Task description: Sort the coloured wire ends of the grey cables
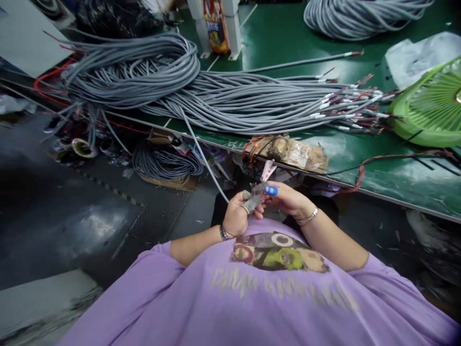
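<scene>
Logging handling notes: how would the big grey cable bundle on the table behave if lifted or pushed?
Probably floppy: the bundle drapes in loose curves, and one cable sags off the table toward the left hand. Likely heavy, given its many strands. A push would probably spread it, not slide it whole.

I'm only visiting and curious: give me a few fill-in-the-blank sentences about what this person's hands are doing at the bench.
1. The left hand and right hand both hold the end of a ___ cable.
2. One finger of the right hand wears a fingertip cover coloured ___.
3. The plastic fan on the table is coloured ___.
4. The watch sits on the ___ wrist.

Missing words: grey; blue; green; left.
</scene>
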`<action>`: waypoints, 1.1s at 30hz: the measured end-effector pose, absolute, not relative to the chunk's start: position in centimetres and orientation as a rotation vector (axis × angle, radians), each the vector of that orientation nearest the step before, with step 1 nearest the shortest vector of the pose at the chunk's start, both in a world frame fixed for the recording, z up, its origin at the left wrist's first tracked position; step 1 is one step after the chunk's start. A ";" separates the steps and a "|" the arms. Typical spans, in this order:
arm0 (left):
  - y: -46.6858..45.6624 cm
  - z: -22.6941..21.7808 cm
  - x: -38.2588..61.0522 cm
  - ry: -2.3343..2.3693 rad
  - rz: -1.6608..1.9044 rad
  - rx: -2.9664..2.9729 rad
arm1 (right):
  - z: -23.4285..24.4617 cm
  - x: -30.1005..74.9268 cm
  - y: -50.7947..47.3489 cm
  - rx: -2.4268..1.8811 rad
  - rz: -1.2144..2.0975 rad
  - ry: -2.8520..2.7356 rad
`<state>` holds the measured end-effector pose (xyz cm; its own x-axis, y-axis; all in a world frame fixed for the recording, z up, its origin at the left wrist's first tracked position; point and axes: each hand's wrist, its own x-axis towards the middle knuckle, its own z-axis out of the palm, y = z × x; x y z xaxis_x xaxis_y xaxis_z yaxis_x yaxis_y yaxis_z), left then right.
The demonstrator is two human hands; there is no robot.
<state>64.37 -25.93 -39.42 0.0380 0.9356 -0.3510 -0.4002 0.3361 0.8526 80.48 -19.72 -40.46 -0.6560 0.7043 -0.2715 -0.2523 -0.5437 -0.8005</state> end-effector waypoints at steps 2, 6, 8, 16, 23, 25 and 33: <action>-26.0 -39.8 64.3 1.074 1.104 0.680 | -40.3 80.7 -19.7 -0.904 2.138 -1.028; -25.8 -39.5 64.2 1.074 0.962 0.759 | -39.5 80.7 -19.7 -0.969 2.032 -1.086; -25.6 -39.2 64.1 1.058 0.832 0.800 | -39.1 80.6 -19.8 -0.974 2.023 -1.147; -25.0 -39.0 64.1 1.068 0.752 0.653 | -39.3 81.4 -19.9 -1.018 1.956 -1.138; -24.7 -39.4 64.7 1.063 1.088 0.523 | -40.8 80.8 -21.4 -1.056 1.848 -0.979; -24.7 -39.9 64.7 1.038 1.071 0.557 | -40.9 79.7 -22.0 -1.030 1.733 -0.949; -24.7 -39.8 61.8 1.102 0.811 1.072 | -39.5 78.2 -21.5 -0.955 1.908 -1.058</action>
